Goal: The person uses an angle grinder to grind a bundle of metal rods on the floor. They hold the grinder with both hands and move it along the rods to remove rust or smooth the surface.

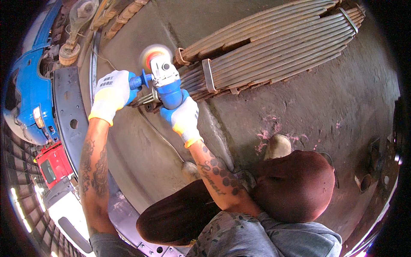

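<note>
A blue and silver angle grinder [170, 92] is held out ahead of me, its round disc [153, 55] blurred as if spinning. My left hand [112, 92], in a white and blue work glove, is closed around the blue side handle [138, 82]. Gloved the same way, my right hand [185, 118] wraps the rear of the grinder's body. Just beyond and to the right lies a big rusty stack of leaf springs [265, 58], bound by metal clips [208, 75]. The disc is beside the stack's left end; I cannot tell whether it touches the metal.
A thin cable [160, 135] runs over the stained concrete floor [299, 103]. On my left a long dark metal beam [70, 107] with holes stretches along. Past it stand a blue truck cab [34, 85] and a red cab [55, 165]. Rusty parts [124, 19] lie at the far left.
</note>
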Available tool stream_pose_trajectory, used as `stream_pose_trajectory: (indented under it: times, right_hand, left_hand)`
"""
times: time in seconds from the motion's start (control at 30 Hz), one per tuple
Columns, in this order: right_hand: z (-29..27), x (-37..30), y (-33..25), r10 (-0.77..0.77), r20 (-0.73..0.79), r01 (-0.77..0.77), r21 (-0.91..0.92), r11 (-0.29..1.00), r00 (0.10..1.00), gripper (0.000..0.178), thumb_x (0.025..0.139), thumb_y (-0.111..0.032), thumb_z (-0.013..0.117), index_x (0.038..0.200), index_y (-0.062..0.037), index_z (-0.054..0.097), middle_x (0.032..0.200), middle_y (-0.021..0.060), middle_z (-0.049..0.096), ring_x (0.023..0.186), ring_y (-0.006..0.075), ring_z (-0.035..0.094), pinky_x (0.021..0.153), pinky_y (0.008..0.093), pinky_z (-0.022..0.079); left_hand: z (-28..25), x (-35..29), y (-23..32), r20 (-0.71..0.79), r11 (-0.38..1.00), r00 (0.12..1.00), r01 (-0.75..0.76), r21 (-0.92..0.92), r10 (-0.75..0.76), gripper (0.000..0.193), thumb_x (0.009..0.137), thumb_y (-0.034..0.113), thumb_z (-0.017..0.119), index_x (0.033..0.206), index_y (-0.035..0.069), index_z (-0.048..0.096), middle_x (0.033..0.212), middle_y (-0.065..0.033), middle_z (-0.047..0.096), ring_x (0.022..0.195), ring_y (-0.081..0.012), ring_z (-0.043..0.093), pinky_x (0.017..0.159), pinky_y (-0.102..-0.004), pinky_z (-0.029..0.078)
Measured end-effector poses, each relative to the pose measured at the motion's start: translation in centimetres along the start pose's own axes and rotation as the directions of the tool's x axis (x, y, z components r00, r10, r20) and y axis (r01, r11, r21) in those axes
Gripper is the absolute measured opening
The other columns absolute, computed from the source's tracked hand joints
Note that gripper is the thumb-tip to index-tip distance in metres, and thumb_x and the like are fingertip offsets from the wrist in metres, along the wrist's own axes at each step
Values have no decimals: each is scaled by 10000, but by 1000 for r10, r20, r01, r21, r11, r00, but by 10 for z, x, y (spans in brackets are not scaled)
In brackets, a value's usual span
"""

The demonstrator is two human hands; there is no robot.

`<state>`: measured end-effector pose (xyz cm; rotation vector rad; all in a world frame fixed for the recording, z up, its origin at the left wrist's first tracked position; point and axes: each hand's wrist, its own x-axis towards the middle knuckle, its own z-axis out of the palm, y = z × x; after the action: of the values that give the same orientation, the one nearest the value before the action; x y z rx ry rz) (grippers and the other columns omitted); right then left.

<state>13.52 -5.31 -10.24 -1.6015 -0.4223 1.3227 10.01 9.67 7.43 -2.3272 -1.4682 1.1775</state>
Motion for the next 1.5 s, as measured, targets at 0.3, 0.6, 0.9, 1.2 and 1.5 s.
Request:
stream_pose_trajectory:
  times: [0.3,0.6,0.9,1.2,1.5]
  right_hand:
    - [5,-1,3,16,-62,-16,1,1000,998,503,667,-281,905,1083,-93,694,961,198,789,919,416,768,848,497,608]
    - [24,-10,-4,38,-115,-23,128,992,993,471,659,-257,916,1028,-69,693,916,153,783,826,320,759,802,440,600]
    - [27,-18,-12,80,-130,-51,209,977,988,534,648,-294,942,1072,-84,696,933,176,786,875,389,763,829,489,599]
    - [29,-19,11,4,-131,15,146,989,991,500,664,-295,927,1051,-85,691,910,158,784,832,361,762,803,471,597]
    - [31,-7,42,-81,-217,115,152,982,973,531,666,-309,925,1092,-95,690,921,183,785,876,399,767,818,495,598]
  left_hand:
    - [10,6,-2,-72,999,997,-29,24,31,241,869,357,760,953,136,811,985,-196,775,936,-418,746,850,-512,592]
    - [-18,7,-1,-49,991,997,-61,118,67,209,866,329,762,965,156,828,985,-191,788,933,-408,760,859,-515,596]
    - [-27,7,4,-30,979,994,-100,176,107,160,867,274,738,936,149,809,947,-216,775,923,-428,750,848,-531,588]
    - [1,-4,0,-56,990,994,-82,118,89,181,851,294,758,928,135,796,972,-205,777,920,-425,749,853,-517,590]
    - [0,-21,19,-125,981,980,-136,137,153,163,898,232,685,956,139,806,955,-198,783,932,-406,767,856,-513,602]
